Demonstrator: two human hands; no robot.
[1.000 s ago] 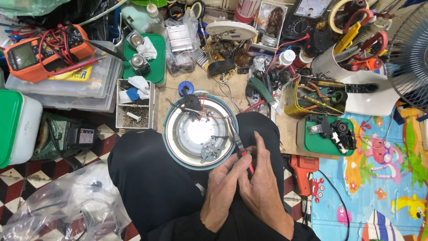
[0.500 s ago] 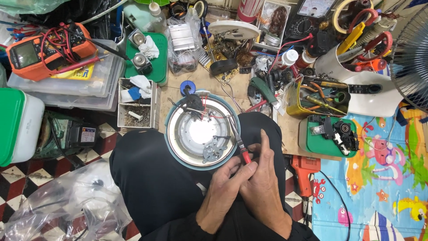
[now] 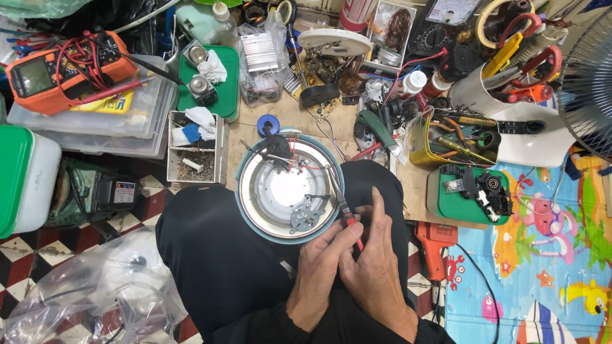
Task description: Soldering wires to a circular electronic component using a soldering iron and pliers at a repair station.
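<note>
L hand [image 3: 322, 267]: on lap just below the round appliance base, fingers curled, pinching the red probe w/ thumb + forefinger.
R hand [image 3: 376, 271]: pressed against L hand, forefinger stuck out toward the base rim; looks to grip the probe's lower end too, can't tell for sure.
Hands: together, touching, both closed on same tool.
Red probe [image 3: 349, 223]: thin red/black stick, tilted, tip up at base's right rim, tail betw. the hands.
Round appliance base [image 3: 290, 191]: upturned, shiny metal inside, teal rim, resting on person's knees; small gear/motor part in lower section, black block w/ red wires at top edge.
Black trousers [image 3: 223, 255]: under + around base.
Parts box [image 3: 194, 150]: left of base, white, rags + bits inside.
Orange multimeter [image 3: 60, 73]: far upper left of base, on clear plastic cases, red leads coiled on it.
Yellow tool tin [image 3: 449, 137]: right of base, pliers inside.
Green tray [image 3: 468, 194]: right of base, black parts on it.
Orange drill [image 3: 437, 242]: lower right of base, on floor near R hand.
Fan [image 3: 590, 83]: far right of base, edge only.
</note>
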